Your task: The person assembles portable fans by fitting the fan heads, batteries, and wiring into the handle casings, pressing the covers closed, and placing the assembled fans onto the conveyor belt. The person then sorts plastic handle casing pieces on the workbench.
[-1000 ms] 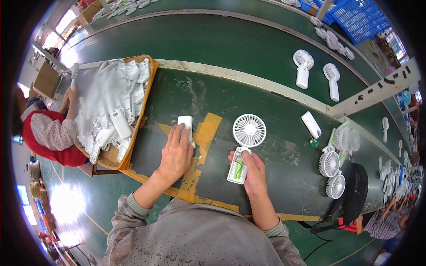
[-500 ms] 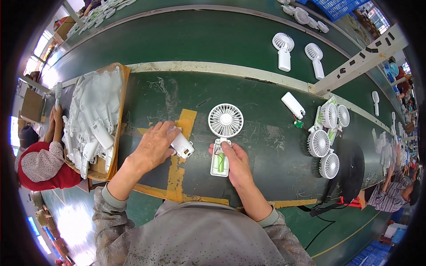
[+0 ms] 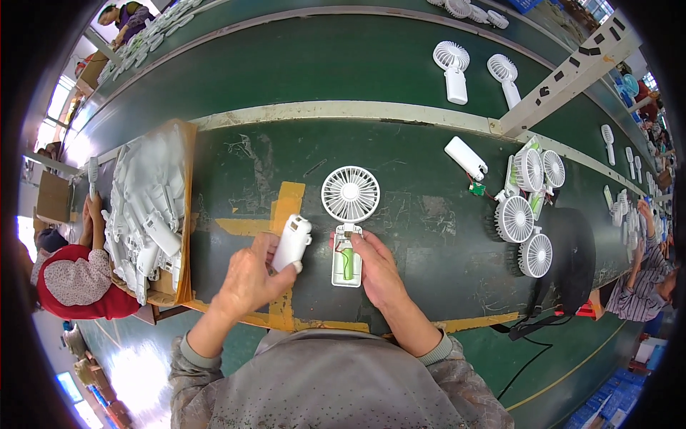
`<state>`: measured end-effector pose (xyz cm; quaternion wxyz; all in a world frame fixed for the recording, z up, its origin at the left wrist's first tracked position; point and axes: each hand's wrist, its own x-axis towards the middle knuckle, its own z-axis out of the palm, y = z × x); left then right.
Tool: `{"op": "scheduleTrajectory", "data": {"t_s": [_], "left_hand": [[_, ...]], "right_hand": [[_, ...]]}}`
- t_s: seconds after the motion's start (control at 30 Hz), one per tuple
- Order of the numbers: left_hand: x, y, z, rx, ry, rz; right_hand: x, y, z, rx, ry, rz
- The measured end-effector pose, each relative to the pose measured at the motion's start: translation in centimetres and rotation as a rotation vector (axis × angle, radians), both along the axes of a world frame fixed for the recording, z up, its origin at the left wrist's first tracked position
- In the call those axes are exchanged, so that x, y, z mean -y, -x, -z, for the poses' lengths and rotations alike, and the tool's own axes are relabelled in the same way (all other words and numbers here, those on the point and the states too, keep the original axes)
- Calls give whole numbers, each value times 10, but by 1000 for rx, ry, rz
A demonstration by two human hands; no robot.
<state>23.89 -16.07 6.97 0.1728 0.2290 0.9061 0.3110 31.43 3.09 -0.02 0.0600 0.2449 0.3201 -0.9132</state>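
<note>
In front of me a white handheld fan [image 3: 350, 194] has its handle toward me, with the handle opened to show a green battery [image 3: 347, 263] and thin wires. My right hand [image 3: 380, 270] grips that handle from the right, thumb near its upper end. To the left, my left hand [image 3: 251, 277] holds a white handle cover [image 3: 292, 243], tilted upright, between thumb and fingers. A small gap separates the cover from the fan.
A cardboard box [image 3: 187, 214] of white plastic parts stands at the left. Several fans [image 3: 514, 219] lie at the right, near a white cover [image 3: 466, 158] and a green circuit board [image 3: 476, 189]. Beyond a pale rail [image 3: 343, 109], two fans [image 3: 452, 71] lie on the green surface. Co-workers sit at both sides.
My left hand has turned the cover so that its notched end points away from me, and raised it more upright. My right hand stays on the fan handle; the whole view has shifted slightly.
</note>
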Motion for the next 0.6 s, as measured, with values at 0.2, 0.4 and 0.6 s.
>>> {"op": "scheduleTrajectory", "data": {"t_s": [0.2,0.4,0.6], "left_hand": [[-44,-30,-11,-95,-56,66],[-56,-38,-6,-133,70,96],[-55,-39,2,-126,104,97]], "right_hand": [[-3,-2,-7,5,64,-10],[-5,-4,-9,-62,76,-67],[-5,-5,-9,-98,47,-119]]}}
